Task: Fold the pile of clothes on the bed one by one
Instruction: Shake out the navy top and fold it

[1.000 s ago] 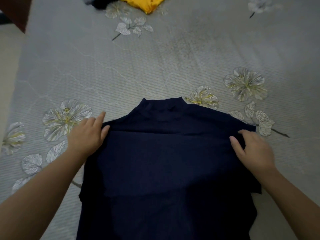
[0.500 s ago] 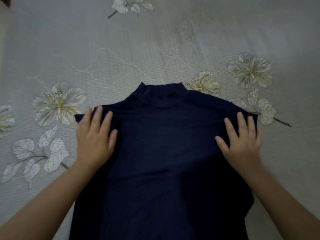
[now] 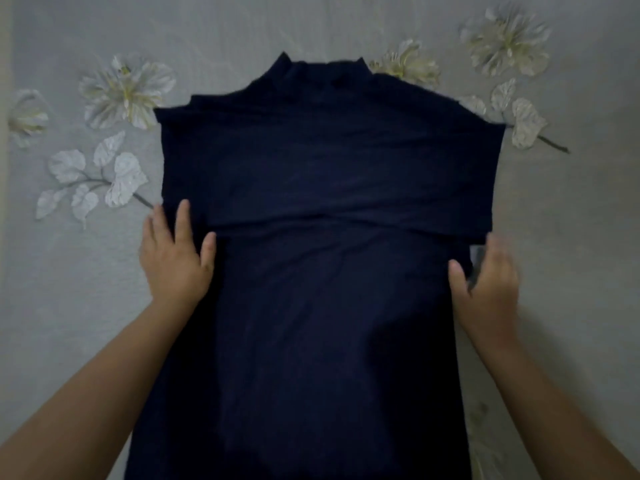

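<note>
A dark navy shirt lies flat on the bed with its high collar pointing away from me. Both sleeves are folded across the chest, and their lower edge makes a line across the middle. My left hand rests flat on the shirt's left side, fingers spread, just below that line. My right hand is at the shirt's right edge and is blurred. A strip of the fabric's edge runs between its thumb and fingers.
The bed is covered by a grey sheet printed with pale flowers and leaves on both sides of the shirt. No other clothes are in view. The bed's left edge shows as a pale strip.
Both hands have slid from the shirt's shoulders toward me, down to its sides at mid-body. The view has tilted down, and the yellow and dark clothes at the far end have left the frame.
</note>
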The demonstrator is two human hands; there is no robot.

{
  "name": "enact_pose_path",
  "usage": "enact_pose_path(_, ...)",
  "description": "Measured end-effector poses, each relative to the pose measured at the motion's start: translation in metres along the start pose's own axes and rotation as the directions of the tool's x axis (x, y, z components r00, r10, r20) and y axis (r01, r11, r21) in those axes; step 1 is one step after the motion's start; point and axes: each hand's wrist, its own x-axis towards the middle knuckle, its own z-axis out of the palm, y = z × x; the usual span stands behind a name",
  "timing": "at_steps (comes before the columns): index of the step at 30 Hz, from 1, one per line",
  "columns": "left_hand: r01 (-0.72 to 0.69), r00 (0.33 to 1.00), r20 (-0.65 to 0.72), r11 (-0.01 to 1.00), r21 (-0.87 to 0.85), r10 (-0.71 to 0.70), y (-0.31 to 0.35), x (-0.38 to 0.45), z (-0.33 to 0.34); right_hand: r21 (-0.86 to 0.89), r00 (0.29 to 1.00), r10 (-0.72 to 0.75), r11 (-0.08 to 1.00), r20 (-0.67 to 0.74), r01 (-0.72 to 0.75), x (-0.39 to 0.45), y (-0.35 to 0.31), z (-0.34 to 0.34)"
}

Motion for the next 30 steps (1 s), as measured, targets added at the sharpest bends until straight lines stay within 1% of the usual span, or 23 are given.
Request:
enact_pose_path(2, 0.153, 0.988, 0.042, 0.988, -0.031, -0.152, -0.016, -0.048, -0.003, 0.016, 0.986, 0.125, 0.992, 0.111, -0.128, -0.05, 0.016, -0.005)
enact_pose_path(3, 0.205, 0.977, 0.061, 0.978, -0.026, -0.203, -0.023, -0.07, -0.007, 0.003, 0.976, 0.157, 0.987, 0.151, -0.159, -0.074, 0.021, -0.007)
enact_pose_path(5, 0.274, 0.958, 0.094, 0.961, -0.024, -0.271, -0.035, -0.109, -0.012, -0.019, 0.961, 0.179, 0.984, 0.21, -0.179, -0.117, 0.027, -0.011)
enact_pose_path(7, 0.319, 0.941, 0.136, 0.946, -0.05, -0.31, -0.043, -0.143, -0.016, -0.025, 0.94, 0.205, 0.978, 0.273, -0.206, -0.152, 0.026, -0.012)
enact_pose_path(10, 0.308, 0.939, 0.188, 0.949, -0.074, -0.29, -0.052, -0.186, -0.02, -0.033, 0.939, 0.197, 0.98, 0.281, -0.196, -0.192, 0.023, -0.011)
enact_pose_path(14, 0.29, 0.941, 0.205, 0.953, -0.084, -0.268, -0.069, -0.217, -0.021, 0.081, 0.941, 0.201, 0.97, 0.271, -0.23, -0.231, 0.027, -0.012)
enact_pose_path(17, 0.198, 0.96, 0.217, 0.976, -0.089, -0.175, -0.08, -0.234, -0.021, 0.114, 0.952, 0.229, 0.96, 0.203, -0.255, -0.256, 0.033, -0.018)
enact_pose_path(20, 0.189, 0.952, 0.264, 0.975, -0.117, -0.153, -0.097, -0.245, -0.03, 0.111, 0.972, 0.214, 0.968, 0.099, -0.224, -0.274, 0.044, -0.034)
enact_pose_path(22, 0.171, 0.95, 0.285, 0.977, -0.13, -0.129, -0.114, -0.248, -0.037, 0.1, 0.97, 0.235, 0.966, 0.058, -0.24, -0.276, 0.057, -0.047)
enact_pose_path(24, 0.149, 0.948, 0.301, 0.981, -0.126, -0.106, -0.13, -0.252, -0.044, 0.059, 0.961, 0.267, 0.961, 0.07, -0.271, -0.28, 0.07, -0.055)
enact_pose_path(26, 0.135, 0.939, 0.334, 0.983, -0.123, -0.087, -0.138, -0.259, -0.046, 0.064, 0.945, 0.312, 0.946, 0.101, -0.319, -0.287, 0.077, -0.054)
enact_pose_path(28, 0.16, 0.932, 0.348, 0.976, -0.149, -0.099, -0.14, -0.273, -0.045, 0.129, 0.907, 0.396, 0.901, 0.143, -0.413, -0.301, 0.079, -0.046)
enact_pose_path(30, 0.18, 0.94, 0.321, 0.966, -0.186, -0.114, -0.139, -0.289, -0.043, 0.206, 0.867, 0.454, 0.846, 0.207, -0.492, -0.316, 0.081, -0.036)
